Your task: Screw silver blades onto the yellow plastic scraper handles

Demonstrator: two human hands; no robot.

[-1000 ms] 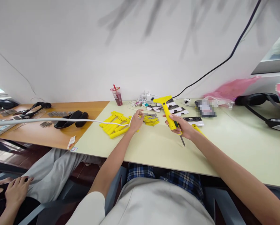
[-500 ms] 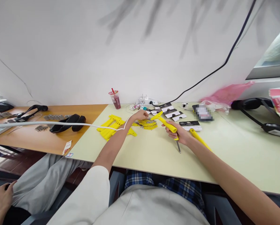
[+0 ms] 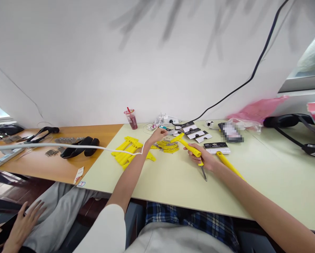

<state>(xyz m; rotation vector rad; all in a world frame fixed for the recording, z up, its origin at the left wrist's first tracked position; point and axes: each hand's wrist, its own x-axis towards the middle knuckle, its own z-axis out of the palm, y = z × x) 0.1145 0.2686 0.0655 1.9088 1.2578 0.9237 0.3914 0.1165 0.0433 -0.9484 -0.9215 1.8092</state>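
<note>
The pale table [image 3: 268, 189] spreads widest, its near edge running just before the person's lap; open room lies between the hands and that edge, and more to the right of the right forearm. An orange table [image 3: 104, 132] meets its left edge. A black headset [image 3: 285, 122] sits at the far right, near a pink bag [image 3: 257, 109] by the wall. On the left half, yellow handles [image 3: 126, 151] lie heaped, well in from the edges.

The right hand [image 3: 203, 157] is closed around a yellow scraper body [image 3: 190, 147], holding it above the table, head toward the left hand; the same grip carries a screwdriver [image 3: 204, 173], tip slanting toward the near edge. Another yellow handle [image 3: 230, 165] lies by the right forearm, beside a black-and-white card [image 3: 217, 148]. The left hand [image 3: 159, 134] pinches a thin grey piece [image 3: 171, 132] between thumb and fingers, just beyond a low stack of yellow-and-grey pieces [image 3: 169, 146]. A white cable [image 3: 120, 151] passes in front of the handles to the left wrist.
</note>
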